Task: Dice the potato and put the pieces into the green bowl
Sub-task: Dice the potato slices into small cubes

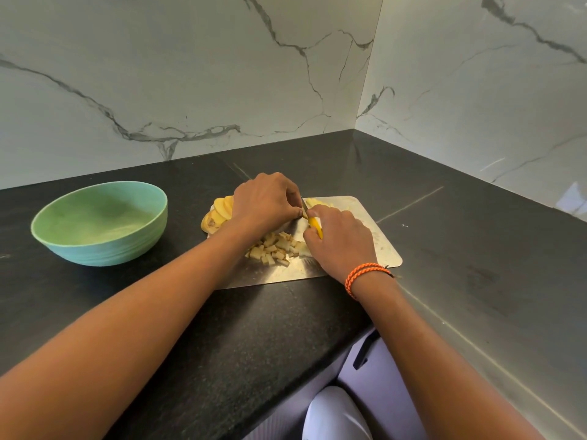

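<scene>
A steel cutting board (pixel 386 249) lies on the black counter. My right hand (pixel 341 241) grips a yellow-handled knife (pixel 314 225), its blade pointing away toward potato strips (pixel 317 203) at the board's far edge. My left hand (pixel 265 203) curls its fingertips down on a potato piece beside the blade; that piece is mostly hidden. Potato slices (pixel 217 214) fan out left of that hand. A pile of diced potato (pixel 274 249) sits mid-board between my wrists. The green bowl (pixel 100 222) stands to the left, with nothing visible inside.
The black counter (pixel 254 328) runs into a corner with marble walls behind and to the right. Its front edge crosses the lower middle, with pale cabinet fronts (pixel 365 392) below.
</scene>
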`<state>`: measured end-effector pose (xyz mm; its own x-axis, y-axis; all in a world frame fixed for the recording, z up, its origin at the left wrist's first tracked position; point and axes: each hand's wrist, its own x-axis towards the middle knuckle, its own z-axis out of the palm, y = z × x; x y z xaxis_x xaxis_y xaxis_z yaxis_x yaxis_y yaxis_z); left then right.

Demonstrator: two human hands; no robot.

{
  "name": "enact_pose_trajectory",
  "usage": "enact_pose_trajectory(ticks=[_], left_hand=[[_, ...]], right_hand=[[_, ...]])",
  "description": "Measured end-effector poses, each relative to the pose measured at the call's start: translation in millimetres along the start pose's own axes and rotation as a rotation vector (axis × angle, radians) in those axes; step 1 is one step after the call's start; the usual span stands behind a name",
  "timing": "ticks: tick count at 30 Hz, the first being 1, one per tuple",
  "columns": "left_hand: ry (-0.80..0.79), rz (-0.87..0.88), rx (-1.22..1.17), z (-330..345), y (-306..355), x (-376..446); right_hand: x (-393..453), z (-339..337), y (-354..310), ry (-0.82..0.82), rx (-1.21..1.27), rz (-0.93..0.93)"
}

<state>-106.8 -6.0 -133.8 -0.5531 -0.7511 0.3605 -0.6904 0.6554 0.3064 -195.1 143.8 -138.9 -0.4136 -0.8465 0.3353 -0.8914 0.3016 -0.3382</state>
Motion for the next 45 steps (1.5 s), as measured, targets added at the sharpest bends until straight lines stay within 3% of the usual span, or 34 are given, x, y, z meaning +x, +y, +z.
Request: enact_pose_trajectory(ticks=[18,22,31,35,42,45], left_hand=[[0.036,0.028,0.038,-0.9,5.6,-4.5],[0.035,0.061,0.034,-1.6,7.1,-7.2],[0.054,0.12,0.013,1.4,9.3,-8.0],[0.08,0.15,0.01,5.3,14.5,-4.8],[-0.025,0.202,-0.059,7.5,17.0,7.6],[-0.186,0.285,-0.108,8.5,22.0,18.8]], right_hand=[[-52.1,-25.0,18.2,-0.007,0.018,0.002],[-41.0,-36.3,25.1,0.064,0.093,0.029],[2.3,-39.9,66.6,0.093,-0.034,0.055],[5.8,-32.2,77.0,0.184,-0.011,0.075],[11.0,-28.2,81.6,0.211,-0.024,0.114],[11.8,-28.7,81.2,0.202,-0.021,0.127]])
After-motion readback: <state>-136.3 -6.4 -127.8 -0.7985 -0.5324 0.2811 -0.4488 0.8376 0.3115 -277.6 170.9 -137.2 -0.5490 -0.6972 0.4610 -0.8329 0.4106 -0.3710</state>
